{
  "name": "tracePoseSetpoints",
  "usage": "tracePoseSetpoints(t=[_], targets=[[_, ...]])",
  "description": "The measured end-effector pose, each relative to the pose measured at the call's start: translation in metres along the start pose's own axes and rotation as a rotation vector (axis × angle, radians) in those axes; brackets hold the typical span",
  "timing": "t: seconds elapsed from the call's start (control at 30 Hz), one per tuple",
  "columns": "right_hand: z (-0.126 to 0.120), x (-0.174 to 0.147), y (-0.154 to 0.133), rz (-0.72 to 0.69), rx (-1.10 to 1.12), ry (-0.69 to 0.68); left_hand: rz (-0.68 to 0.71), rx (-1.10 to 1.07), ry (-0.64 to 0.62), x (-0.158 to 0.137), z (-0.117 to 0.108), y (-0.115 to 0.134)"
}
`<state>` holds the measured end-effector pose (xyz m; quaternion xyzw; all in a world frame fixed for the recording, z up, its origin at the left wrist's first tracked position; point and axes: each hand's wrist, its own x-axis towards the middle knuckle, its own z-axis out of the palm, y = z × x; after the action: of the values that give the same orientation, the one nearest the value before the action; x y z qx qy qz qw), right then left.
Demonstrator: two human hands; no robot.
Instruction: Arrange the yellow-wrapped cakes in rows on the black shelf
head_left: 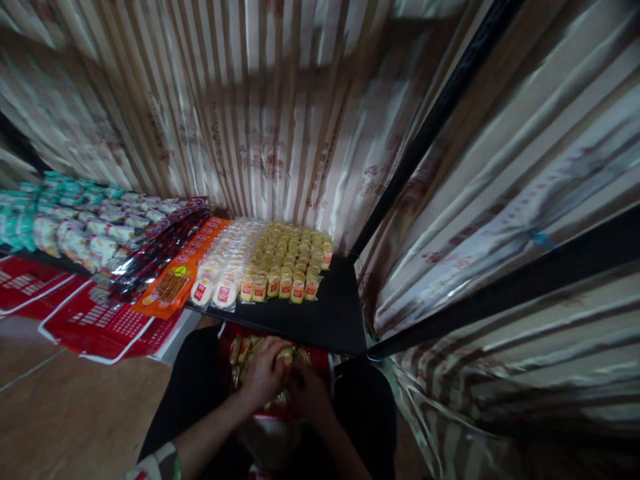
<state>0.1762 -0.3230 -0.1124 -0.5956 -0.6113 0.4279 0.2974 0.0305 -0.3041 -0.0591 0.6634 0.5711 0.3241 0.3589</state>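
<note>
A red bag (327, 369) between my knees holds several small gold-wrapped snacks (242, 350). My left hand (265, 375) is over the bag, its fingers curled around a yellow snack packet (285, 357). Close beside it, on the right side of the bag's opening, is my right hand (309, 395). Its fingers are in shadow, so their grip is hard to make out. Just beyond the bag, rows of yellow snack packets (285, 263) stand on a black table (330, 313).
Left of the yellow rows lie white round packets (225, 291), an orange snack bag (173, 287), dark shiny packets (150, 257) and green-and-white packets (75, 220). Red bags (100, 320) lean against the table's front. Striped curtains (270, 113) and black poles (425, 147) stand behind and right.
</note>
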Motion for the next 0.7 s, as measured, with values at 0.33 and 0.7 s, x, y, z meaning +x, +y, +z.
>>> tracePoseSetpoints(t=[0.33, 0.7], targets=[[-0.042, 0.014, -0.021, 0.025, 0.393, 0.291, 0.239, -0.016, -0.025, 0.051, 0.017, 0.061], [-0.092, 0.088, 0.001, 0.071, 0.383, 0.591, 0.268, 0.047, 0.032, 0.09, 0.076, 0.078]])
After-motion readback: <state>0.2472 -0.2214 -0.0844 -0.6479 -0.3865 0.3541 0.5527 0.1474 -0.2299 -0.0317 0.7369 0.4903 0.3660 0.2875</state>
